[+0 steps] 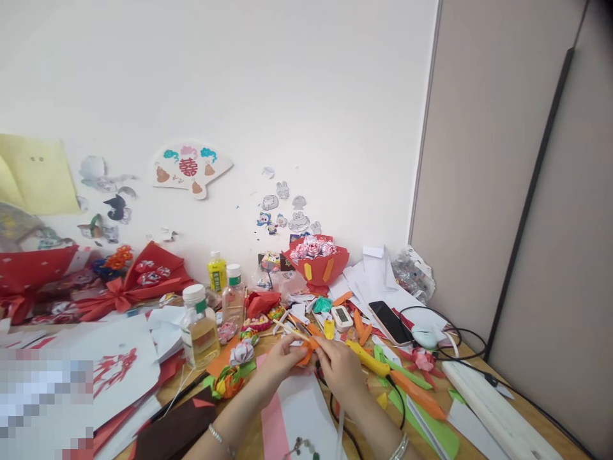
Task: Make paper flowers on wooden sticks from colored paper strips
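My left hand (282,363) is closed, its fingertips pinching a small piece of orange paper (306,352). My right hand (341,370) meets it from the other side, fingers closed on the same orange paper. A thin wooden stick (287,328) sticks out up and to the left above the fingers; which hand bears it, if either, I cannot tell. Just right of my right hand lies a yellow hot glue gun (368,360) with a black cord. Under both hands lies a white sheet (304,406) with a pink strip along its left side.
Left stand two bottles (198,332) and a yellow-labelled bottle (217,271). Crumpled paper flowers (227,380) lie nearby. At the back is a red-wrapped bouquet (318,262). Rightward are a phone (390,322), a white mouse (424,337), cables and a white power strip (498,409).
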`<state>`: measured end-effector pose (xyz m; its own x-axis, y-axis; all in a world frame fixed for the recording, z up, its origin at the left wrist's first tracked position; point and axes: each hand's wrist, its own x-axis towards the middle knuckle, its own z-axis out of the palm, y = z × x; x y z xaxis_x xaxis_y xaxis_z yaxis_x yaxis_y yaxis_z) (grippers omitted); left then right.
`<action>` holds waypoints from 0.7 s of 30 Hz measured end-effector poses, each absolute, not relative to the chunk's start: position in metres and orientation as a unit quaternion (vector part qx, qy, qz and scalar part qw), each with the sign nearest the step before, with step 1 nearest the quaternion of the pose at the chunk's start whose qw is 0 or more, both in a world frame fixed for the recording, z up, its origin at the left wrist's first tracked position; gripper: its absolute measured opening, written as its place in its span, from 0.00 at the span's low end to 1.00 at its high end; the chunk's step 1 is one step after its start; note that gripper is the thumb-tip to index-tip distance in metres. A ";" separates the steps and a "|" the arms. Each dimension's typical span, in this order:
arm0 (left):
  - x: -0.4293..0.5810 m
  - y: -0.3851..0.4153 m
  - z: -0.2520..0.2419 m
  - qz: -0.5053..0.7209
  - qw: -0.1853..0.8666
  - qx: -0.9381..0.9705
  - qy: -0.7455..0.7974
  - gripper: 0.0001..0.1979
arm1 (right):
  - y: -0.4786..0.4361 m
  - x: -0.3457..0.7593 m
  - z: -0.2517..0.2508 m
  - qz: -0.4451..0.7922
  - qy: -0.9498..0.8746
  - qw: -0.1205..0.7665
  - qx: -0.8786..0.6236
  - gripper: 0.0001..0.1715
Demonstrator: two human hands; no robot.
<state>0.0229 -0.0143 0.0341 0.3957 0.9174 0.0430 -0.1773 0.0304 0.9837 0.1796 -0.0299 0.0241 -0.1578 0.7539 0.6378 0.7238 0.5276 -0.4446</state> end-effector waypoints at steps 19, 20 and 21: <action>0.074 -0.002 0.030 0.480 0.580 0.543 0.372 0.19 | -0.028 0.211 0.034 0.040 -0.774 0.416 -0.476 0.17; 0.075 -0.002 0.028 0.481 0.577 0.541 0.379 0.19 | -0.029 0.211 0.034 0.053 -0.770 0.419 -0.478 0.17; 0.076 -0.002 0.026 0.480 0.576 0.540 0.383 0.20 | -0.029 0.211 0.034 0.061 -0.767 0.418 -0.483 0.17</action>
<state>0.0761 -0.0019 0.0262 0.2455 0.9663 0.0772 -0.1398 -0.0435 0.9892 0.2111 -0.0291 0.0338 -0.1840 0.7921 0.5820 0.6893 0.5261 -0.4981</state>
